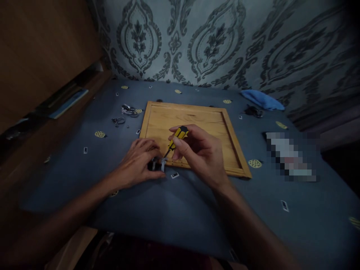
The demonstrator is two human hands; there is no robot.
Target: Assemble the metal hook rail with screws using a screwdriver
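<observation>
A wooden panel with a raised frame [230, 129] lies flat on a blue patterned cloth. My right hand [201, 152] is closed round a yellow and black screwdriver [177, 136], whose tip points down at the panel's near left corner. My left hand [139, 162] rests on the cloth at that corner, its fingers pinched on a small metal fitting [161, 163] under the screwdriver tip.
Loose metal hardware [128, 110] and a bent metal piece [118, 121] lie left of the panel. A blue cloth [261, 99] and a small dark object [253, 111] sit at the back right. A wooden shelf unit [42, 75] runs along the left.
</observation>
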